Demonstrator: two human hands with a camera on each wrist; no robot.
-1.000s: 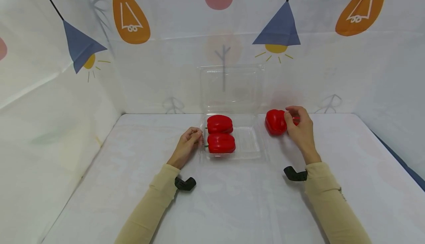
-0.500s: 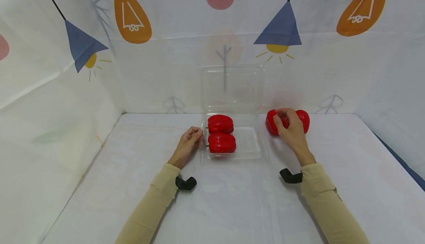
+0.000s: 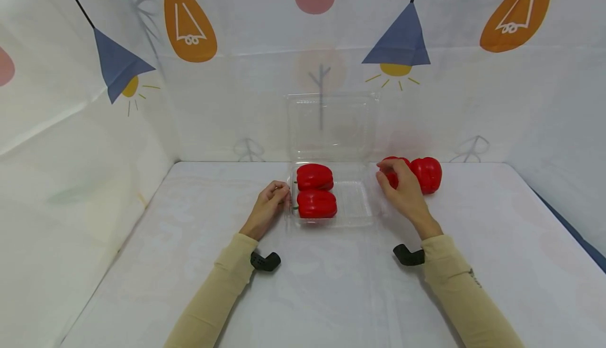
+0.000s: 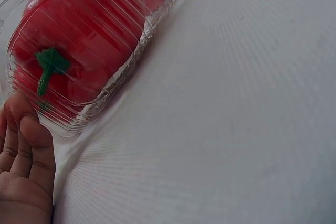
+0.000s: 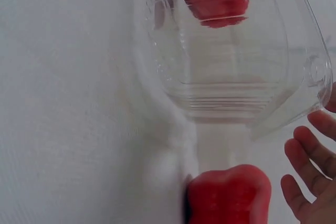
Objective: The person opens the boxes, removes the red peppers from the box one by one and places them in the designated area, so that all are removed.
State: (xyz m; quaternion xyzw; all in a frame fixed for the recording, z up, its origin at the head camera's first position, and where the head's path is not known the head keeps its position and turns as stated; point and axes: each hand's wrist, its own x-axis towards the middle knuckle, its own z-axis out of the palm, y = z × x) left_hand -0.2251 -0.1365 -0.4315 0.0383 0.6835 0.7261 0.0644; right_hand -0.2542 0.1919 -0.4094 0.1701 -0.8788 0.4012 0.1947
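Left hand (image 3: 265,210) touches the clear box (image 3: 352,201), pinch unclear; right hand (image 3: 403,189) spread beside it.

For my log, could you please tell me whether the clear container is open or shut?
The container is open: its lid stands raised at the back.
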